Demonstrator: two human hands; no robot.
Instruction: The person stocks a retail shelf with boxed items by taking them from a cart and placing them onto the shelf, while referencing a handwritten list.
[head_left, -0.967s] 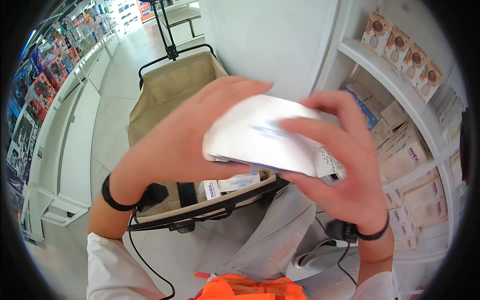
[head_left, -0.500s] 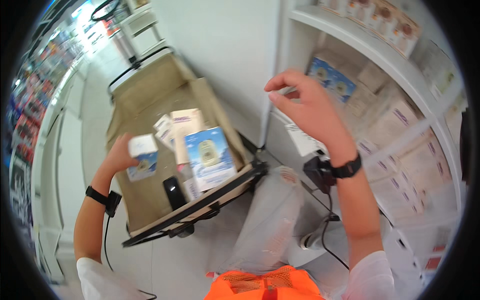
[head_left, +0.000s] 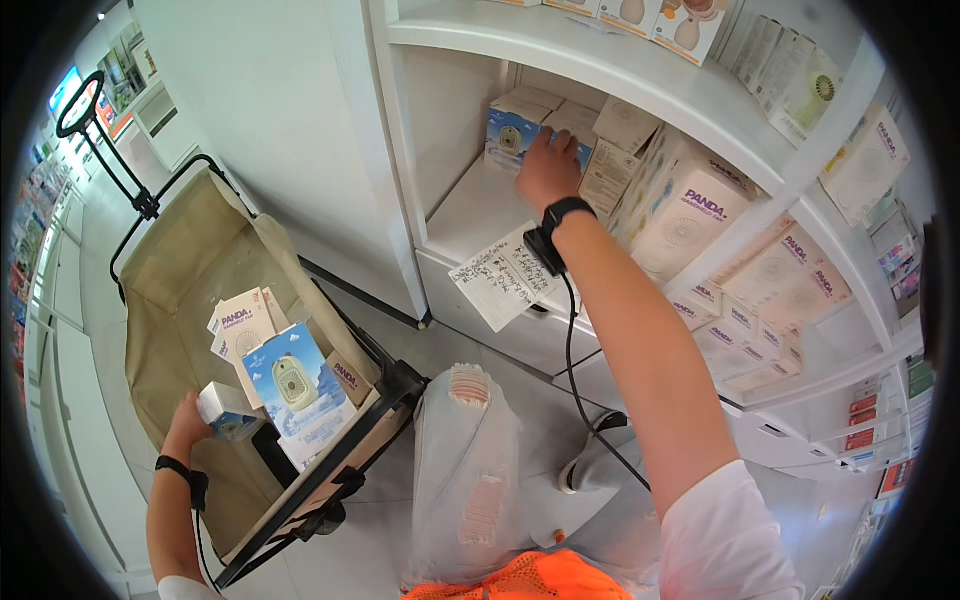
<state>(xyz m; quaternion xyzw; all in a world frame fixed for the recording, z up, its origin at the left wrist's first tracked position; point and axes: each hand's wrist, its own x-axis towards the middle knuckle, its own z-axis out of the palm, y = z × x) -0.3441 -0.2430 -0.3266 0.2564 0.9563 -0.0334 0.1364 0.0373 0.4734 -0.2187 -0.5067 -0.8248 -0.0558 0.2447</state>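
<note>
Restocking step: my left hand (head_left: 188,418) clamps a small white-blue carton (head_left: 226,411) in the beige fabric cart (head_left: 180,262); my right hand (head_left: 547,170), fingers spread on a blue shelf box (head_left: 509,135), must close next.

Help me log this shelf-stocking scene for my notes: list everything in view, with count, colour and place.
small box: one, white and blue, in the left hand over the cart
cart: one, beige fabric on a black frame, lower left
boxes in cart: several, white and blue, standing upright
blue box on shelf: one, blue and white, at the right hand's fingertips
shelf unit: one, white, upper right
pale boxes: many, white and pink, stacked on the shelves
paper sheet: one, white with handwriting, on the shelf edge
left hand: black wrist strap
right hand: black wrist strap with cable
</note>
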